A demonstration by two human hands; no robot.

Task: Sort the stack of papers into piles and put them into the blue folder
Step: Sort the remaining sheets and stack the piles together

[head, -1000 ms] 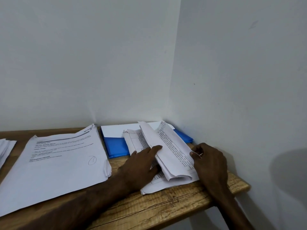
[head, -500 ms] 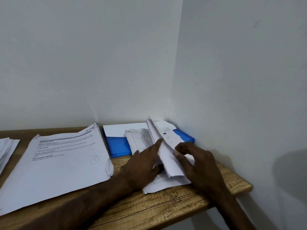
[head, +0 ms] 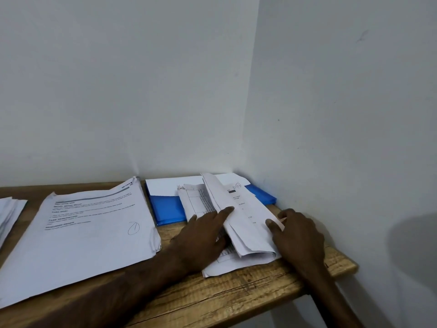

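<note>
the papers run from the bench edge back to the corner, far end on the blue folder. the left hand lies flat, pressing the folded-over sheets. the right hand pinches their right edge with its fingers. the wall crowds the right; free room lies left.

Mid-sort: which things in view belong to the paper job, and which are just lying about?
In the job: blue plastic folder; curled stack of white printed papers, pressed by the left hand, edge pinched by the right hand; large flat pile of printed sheets; small paper pile at the left edge; blank white sheet at the folder.
Just there: wooden table; white walls.
</note>
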